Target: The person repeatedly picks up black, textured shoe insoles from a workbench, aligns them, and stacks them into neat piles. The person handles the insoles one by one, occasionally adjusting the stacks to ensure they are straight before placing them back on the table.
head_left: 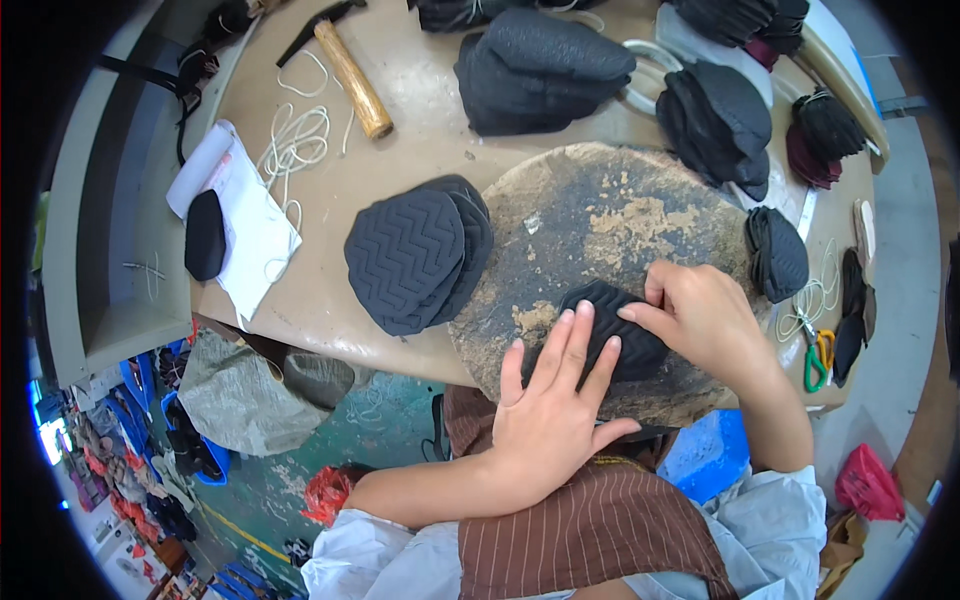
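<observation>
A black rubber sole piece [642, 358] with a zigzag pattern lies on a worn round block [540, 200] in front of me. My left hand [545, 415] rests on its left part, fingers stretched and spread. Over the upper right part my right hand [712, 325] has its fingers curled and its thumb on the piece. Part of the piece is hidden under both hands. Just left of the block sits a stack of similar zigzag pieces [405, 258]. Another small black stack [777, 254] stands at the block's right edge.
A wooden-handled hammer [352, 80] and white cord [295, 140] lie at the far left, above white paper [245, 240] with a black piece. Large black bundles [540, 75] stand at the back. Green-handled scissors [814, 366] lie at right. A blue bin [708, 455] is below the table.
</observation>
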Tool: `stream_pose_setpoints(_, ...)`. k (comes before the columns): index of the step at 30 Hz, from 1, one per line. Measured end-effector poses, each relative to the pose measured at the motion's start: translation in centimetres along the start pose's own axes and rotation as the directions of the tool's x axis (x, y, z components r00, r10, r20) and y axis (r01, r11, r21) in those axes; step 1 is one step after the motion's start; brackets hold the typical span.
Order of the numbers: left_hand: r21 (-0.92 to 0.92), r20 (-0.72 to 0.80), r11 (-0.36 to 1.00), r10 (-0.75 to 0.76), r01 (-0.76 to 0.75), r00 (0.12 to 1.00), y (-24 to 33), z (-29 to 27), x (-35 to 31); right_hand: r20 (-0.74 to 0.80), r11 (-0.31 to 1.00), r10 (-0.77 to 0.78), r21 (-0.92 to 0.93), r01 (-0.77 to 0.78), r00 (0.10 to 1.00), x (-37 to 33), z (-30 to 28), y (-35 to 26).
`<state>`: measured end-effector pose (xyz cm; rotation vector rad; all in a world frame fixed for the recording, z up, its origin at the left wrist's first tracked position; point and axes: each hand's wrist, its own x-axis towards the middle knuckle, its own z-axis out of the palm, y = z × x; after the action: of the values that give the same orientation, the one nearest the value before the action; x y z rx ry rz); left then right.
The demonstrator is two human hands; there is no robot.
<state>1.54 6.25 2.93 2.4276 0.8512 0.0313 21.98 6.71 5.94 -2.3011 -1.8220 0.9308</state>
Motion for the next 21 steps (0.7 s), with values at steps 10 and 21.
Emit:
stream_pose_setpoints(10, -0.813, -0.438, 0.543, -0.333, -0.21, 0.835, -4.0, -3.8, 0.3, -0.317, 0.657, -0.154, 0.674, 0.337, 0.936, -6.4, 2.1, 1.2)
stream_pose_setpoints(21, 0.306, -0.539, 0.895, 0.445, -0.326, 0.715, -10.9, -11.6, 16.3, -0.475, 0.732, -0.02, 0.593, 0.336, 0.88, -9.5, 3.7, 5.0)
